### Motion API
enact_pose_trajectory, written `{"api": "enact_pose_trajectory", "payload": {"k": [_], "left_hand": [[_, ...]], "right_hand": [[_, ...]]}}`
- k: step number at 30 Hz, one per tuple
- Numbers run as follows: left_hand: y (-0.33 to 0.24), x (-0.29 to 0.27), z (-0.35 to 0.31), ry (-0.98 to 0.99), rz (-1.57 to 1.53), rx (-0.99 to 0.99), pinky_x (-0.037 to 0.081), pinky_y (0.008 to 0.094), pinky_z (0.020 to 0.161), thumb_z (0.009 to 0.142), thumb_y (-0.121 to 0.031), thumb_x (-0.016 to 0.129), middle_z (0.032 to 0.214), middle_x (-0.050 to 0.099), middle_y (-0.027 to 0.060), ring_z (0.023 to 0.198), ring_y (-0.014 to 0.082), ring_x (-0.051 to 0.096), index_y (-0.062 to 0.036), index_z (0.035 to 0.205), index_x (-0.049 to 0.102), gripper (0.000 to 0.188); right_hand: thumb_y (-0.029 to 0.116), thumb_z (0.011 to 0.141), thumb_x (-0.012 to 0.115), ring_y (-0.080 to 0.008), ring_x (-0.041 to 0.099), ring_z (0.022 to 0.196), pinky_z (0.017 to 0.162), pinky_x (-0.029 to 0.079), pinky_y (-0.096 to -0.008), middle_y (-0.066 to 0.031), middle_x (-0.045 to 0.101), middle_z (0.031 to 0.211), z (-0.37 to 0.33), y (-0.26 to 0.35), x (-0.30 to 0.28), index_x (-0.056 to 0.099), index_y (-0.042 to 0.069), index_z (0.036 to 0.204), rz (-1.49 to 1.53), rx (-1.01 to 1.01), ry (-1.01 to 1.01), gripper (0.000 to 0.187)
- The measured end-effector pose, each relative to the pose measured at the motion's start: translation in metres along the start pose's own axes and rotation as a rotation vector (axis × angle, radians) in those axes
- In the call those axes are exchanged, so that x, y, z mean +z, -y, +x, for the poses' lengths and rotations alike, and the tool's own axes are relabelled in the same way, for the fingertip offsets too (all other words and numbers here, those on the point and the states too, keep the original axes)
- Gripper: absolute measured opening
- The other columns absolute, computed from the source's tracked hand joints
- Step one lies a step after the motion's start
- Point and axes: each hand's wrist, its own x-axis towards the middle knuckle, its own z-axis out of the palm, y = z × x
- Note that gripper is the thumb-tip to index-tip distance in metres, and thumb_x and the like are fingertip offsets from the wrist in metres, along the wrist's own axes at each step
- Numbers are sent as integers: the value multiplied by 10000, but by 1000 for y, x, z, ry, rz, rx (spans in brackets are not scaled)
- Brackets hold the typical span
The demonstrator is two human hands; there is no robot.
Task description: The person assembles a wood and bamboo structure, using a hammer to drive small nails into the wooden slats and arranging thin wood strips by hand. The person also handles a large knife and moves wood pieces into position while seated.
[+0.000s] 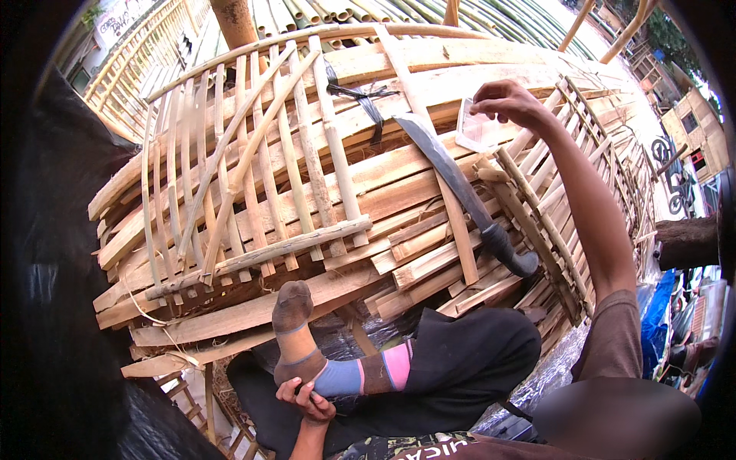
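Left hand [307, 400] grips your socked foot [295, 345]; right hand [507, 104] curls by clear panel [472, 133], hold unclear; lattice [257, 255] looks assembled; remainder unclear

From where I stand, the person wears a brown T-shirt [491, 451]; its short sleeve [613, 330], plain and matte, shows at the lower right of the frame. Along the lower edge, the chest carries white block lettering [451, 446] beside a mottled print in black and pale olive. Loose black trousers [475, 349] fill the lower centre. Left of them is a banded sock [337, 377]: dark brown, grubby-looking toe, tan middle, brown heel, then blue, brown and pink bands, with thin bluish lines between some. The left hand [308, 403] and right hand [507, 103] are both bare.
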Motion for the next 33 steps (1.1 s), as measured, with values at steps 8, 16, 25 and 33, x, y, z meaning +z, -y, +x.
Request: {"api": "enact_pose_trajectory", "payload": {"k": [8,16,25,33], "left_hand": [[-14,-9,23,0,-91,-100,337,479,998,923,-206,442,1168,468,182,1105,330,450,-55,1091,511,236],[-62,-9,115,-157,-521,-178,470,347,786,821,-5,631,930,610,116,836,254,571,-31,951,583,142],[-157,-16,226,75,-1511,-309,493,231,839,955,-176,673,1033,654,51,906,94,609,14,1286,587,391],[-165,-13,208,-46,-1451,-384,548,273,849,954,-57,640,989,697,92,926,143,676,36,1108,677,184]], "right_hand": [[189,926,673,-54,572,726,662,482,-196,-55,699,953,-65,61,69,671,69,1058,1240,-80,-21,178],[145,960,639,-64,547,693,590,405,-212,-87,705,918,-112,148,110,679,-26,1110,1156,-243,-22,231],[104,947,659,-82,601,888,714,489,-212,-58,648,1107,-164,201,167,707,4,1121,1249,-457,-65,206],[98,941,655,-152,628,1026,809,545,-257,-117,619,1204,-174,196,200,700,15,1137,1391,-552,-90,218]]}}
